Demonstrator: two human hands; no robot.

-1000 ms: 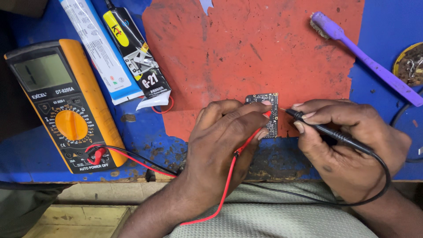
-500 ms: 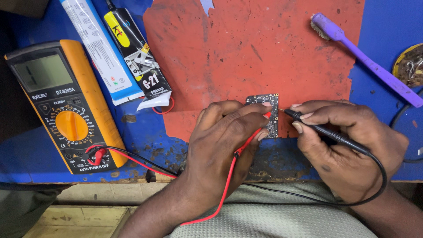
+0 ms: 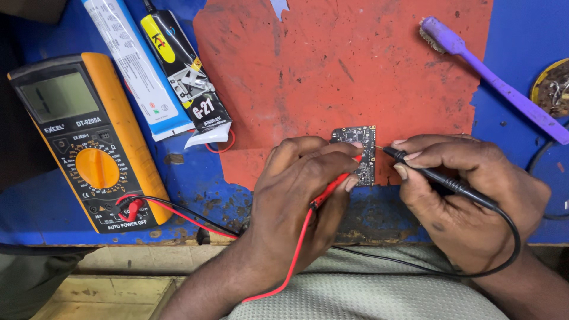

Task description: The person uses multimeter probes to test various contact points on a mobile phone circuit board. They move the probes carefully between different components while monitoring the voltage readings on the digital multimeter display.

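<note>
A small dark circuit board (image 3: 360, 142) lies on a worn red mat (image 3: 332, 71) near the bench's front edge. My left hand (image 3: 302, 195) grips a red test probe (image 3: 332, 188), its tip on the board's lower left part. My right hand (image 3: 468, 195) holds a black test probe (image 3: 441, 179), whose point touches the board's right edge. Both leads run to a yellow and grey multimeter (image 3: 83, 139) at the left; its screen shows no clear reading.
A black glue tube (image 3: 186, 77) and a white and blue tube (image 3: 136, 65) lie beside the meter. A purple toothbrush (image 3: 492, 77) rests at the upper right, with a round tin (image 3: 554, 89) of metal bits at the right edge. The bench top is blue.
Both hands and probes stay almost still on the board. The black probe's tip has shifted very slightly against the board's right edge.
</note>
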